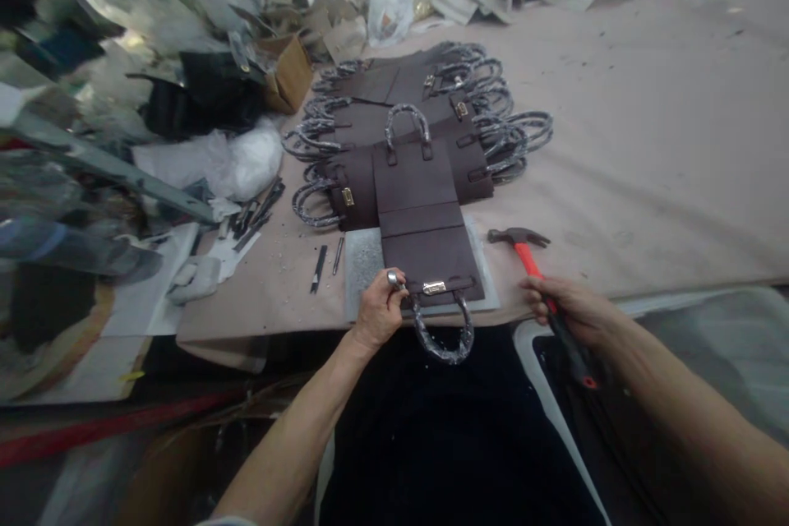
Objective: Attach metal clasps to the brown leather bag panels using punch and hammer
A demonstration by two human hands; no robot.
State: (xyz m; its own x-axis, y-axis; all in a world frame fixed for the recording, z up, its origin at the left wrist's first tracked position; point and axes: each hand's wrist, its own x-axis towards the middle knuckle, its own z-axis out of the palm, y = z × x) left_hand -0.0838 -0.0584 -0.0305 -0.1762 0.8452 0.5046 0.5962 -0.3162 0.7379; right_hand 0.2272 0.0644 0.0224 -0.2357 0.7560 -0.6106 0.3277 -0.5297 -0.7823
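Clearly, left fingers (383,282) grip one metal tool (393,278), right fingers (532,285) one hammer (528,258).

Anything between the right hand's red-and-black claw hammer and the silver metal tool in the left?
Nothing visible stands between the hammer and the metal tool. Only the dark brown panel and the pale slab under it lie there, flat.
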